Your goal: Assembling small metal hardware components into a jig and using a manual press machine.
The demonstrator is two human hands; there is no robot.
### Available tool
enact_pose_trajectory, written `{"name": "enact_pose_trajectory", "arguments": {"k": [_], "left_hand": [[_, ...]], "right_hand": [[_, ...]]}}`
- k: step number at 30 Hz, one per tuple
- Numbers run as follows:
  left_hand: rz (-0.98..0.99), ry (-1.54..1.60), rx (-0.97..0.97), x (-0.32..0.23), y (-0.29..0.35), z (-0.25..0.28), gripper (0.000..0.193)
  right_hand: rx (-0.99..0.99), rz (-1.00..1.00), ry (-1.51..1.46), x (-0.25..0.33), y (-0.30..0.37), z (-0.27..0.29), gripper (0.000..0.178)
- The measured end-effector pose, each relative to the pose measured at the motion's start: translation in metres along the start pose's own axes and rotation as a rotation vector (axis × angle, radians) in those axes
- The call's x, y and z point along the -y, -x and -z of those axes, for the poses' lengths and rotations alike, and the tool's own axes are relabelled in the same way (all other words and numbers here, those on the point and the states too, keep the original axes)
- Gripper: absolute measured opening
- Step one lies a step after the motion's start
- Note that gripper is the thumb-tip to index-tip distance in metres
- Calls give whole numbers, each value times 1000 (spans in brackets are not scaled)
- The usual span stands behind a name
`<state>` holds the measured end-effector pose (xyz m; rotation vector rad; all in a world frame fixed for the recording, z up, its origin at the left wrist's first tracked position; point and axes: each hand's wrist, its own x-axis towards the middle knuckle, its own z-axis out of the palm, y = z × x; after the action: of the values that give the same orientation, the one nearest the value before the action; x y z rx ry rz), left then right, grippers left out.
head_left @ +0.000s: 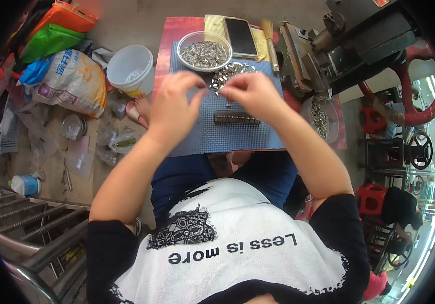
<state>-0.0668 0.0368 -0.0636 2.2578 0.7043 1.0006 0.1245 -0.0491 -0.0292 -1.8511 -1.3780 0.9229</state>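
Note:
Over the blue ribbed mat both of my hands are raised close together. The thumb and fingers of my left hand are brought together in a pinch; whatever lies between them is too small to tell. My right hand also pinches, its fingertips beside a loose pile of small shiny metal pieces, and I cannot make out what it holds. Just below my fingers lies a dark metal block with a row of slots. Behind my hands stands a clear round bowl full of small metal pieces.
A phone lies on a yellow cloth, with a brush beside it. At right is a machine with a red handwheel and a tub of metal pieces. A white bucket and sacks stand left; metal rails at lower left.

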Motion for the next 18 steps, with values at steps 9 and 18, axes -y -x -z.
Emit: {"name": "enact_pose_trajectory", "arguments": {"k": [9, 18], "left_hand": [[135, -119, 111, -17, 43, -26, 30], [175, -119, 66, -22, 41, -27, 37]], "right_hand": [[-76, 121, 190, -26, 17, -20, 19], [-159, 260, 318, -28, 16, -30, 19]]}}
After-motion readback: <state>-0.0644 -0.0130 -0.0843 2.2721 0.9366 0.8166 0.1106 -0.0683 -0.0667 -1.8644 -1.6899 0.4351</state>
